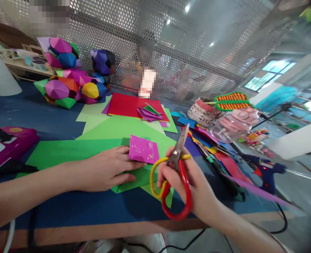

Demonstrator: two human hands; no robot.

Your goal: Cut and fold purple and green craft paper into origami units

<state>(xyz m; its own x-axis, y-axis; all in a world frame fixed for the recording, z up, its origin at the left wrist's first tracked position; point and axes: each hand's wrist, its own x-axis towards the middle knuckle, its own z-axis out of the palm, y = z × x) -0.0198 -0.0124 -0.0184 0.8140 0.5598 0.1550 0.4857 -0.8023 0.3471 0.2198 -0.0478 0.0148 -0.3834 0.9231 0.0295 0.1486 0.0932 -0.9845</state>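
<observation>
My left hand lies flat with its fingers spread on the green paper, its fingertips at a small purple paper piece that has pale spots on it. Held up over the table's front half are scissors with one red and one yellow handle, and my right hand is closed round them. Their blades point up and away, nearly together. Light green sheets lie beyond the purple piece, under red sheets and a small stack of folded purple pieces.
Colourful paper balls stand at the back left, near a magenta tool. To the right are paper strips, a blue glue gun, a clear pink-lidded container and a fabric basket. A perforated metal screen rises behind the table.
</observation>
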